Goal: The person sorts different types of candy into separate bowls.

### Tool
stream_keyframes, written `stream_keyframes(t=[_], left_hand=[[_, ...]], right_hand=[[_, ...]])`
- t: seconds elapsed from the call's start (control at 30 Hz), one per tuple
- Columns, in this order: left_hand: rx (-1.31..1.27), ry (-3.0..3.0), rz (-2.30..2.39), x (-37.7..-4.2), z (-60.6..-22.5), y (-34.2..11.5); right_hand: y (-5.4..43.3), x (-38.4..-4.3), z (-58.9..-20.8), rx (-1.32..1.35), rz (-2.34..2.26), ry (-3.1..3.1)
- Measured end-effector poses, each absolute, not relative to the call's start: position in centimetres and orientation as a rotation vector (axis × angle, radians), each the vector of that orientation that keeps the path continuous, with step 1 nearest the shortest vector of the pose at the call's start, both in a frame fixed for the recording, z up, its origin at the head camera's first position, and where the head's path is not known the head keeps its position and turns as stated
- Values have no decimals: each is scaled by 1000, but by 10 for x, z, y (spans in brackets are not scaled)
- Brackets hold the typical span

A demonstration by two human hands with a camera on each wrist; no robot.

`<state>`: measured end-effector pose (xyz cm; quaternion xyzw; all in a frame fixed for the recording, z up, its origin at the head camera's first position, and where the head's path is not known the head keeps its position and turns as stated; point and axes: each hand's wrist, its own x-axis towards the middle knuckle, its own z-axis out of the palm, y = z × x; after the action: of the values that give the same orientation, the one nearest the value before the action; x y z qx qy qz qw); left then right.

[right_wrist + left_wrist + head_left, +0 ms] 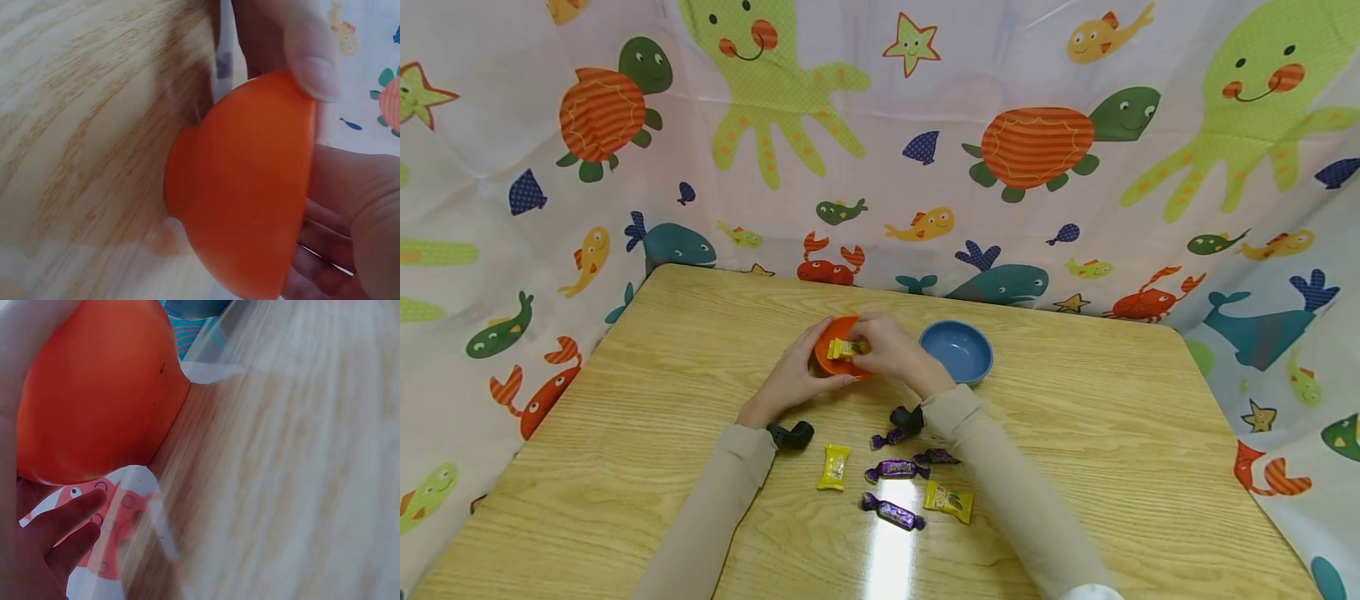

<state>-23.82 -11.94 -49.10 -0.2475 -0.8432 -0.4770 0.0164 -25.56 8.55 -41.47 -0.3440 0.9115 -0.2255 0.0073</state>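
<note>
An orange bowl (825,334) stands on the table, and my left hand (792,372) holds it from the left, thumb along its near side. The left wrist view shows the bowl's outer wall (106,394) with two fingertips beside it. Over the bowl's opening, my right hand (891,350) pinches a yellow-wrapped candy (841,349). In the right wrist view the right hand (375,206) is behind the bowl's rim, and the bowl (250,181) hides the candy. Whatever lies at the bottom of the bowl cannot be seen.
A blue bowl (957,351) stands right of the orange one. Nearer me lie two yellow-wrapped candies (833,467) (948,501) and several purple-wrapped candies (897,470), some close to the right forearm. A sea-animal curtain (880,200) borders the table's back edge.
</note>
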Motion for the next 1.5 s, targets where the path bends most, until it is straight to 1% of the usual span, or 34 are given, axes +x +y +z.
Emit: stream_keyframes(t=[0.2,0.5,0.83,1.1,1.27,1.5], left_hand=[[-786,-2602,-1481,-238,-492,-119],[-788,-2594,-1483,-238,-492,-119],[-758,-2617,-1486,-237,-493,-118],[-766,-2612,-1485,-239,-495,-119],[-774,-2611,-1487,-239,-495,-119],[-791,-2596,-1501,-239,-493,-120]], right_hand=[[81,-255,-416,-984,-594,2852],[81,-253,-418,-1007,-520,2866],[84,-250,-414,-1013,-545,2845],[89,-244,-398,-1019,-671,2820],[95,-235,-391,-1088,-742,2815],[103,-213,-387,-1329,-827,2794]])
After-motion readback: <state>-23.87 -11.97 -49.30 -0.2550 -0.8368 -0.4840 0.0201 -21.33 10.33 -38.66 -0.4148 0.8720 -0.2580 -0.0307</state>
